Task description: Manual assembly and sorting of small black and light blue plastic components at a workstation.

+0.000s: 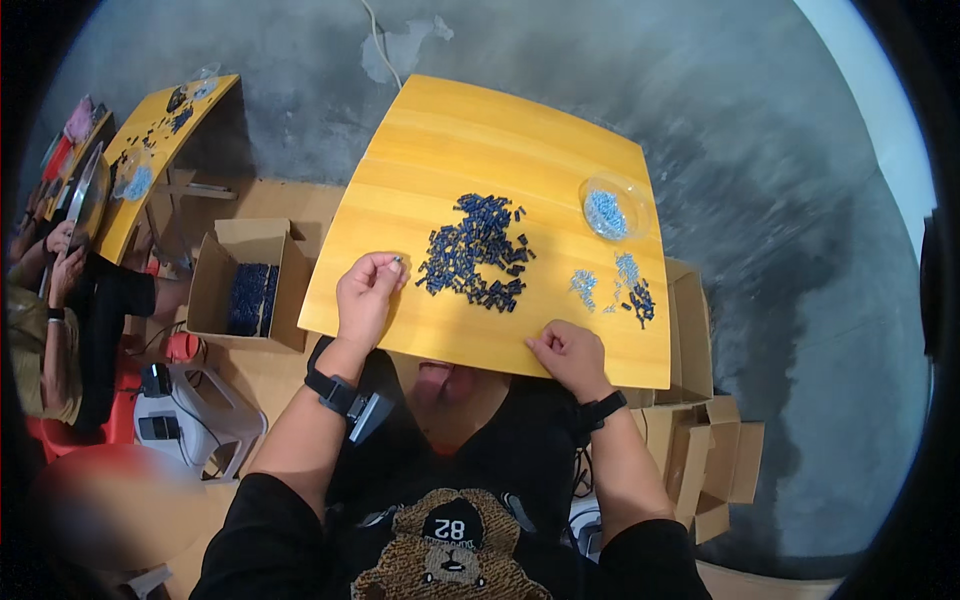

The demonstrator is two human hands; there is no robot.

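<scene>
My left hand [368, 295] is over the left front part of the yellow table. Its thumb and forefinger pinch a small dark piece [397, 260], too small to make out fully. A spread pile of small dark-blue cylindrical parts [475, 250] lies just right of it. My right hand [568, 355] rests at the table's front edge, fingers curled in; whatever they hold, if anything, is hidden. Beyond it lie loose small silvery pieces [583, 287], with a little heap of dark parts [638, 303] beside them. Farther back, a clear round dish [633, 205] contains light-blue small pieces [605, 213].
A cardboard box [205, 290] holding dark parts stands left of the yellow table [510, 125]. More open cartons [715, 470] are on the right. A white stool [195, 410] with black devices is at lower left. Another person [60, 330] sits at a second table [165, 110].
</scene>
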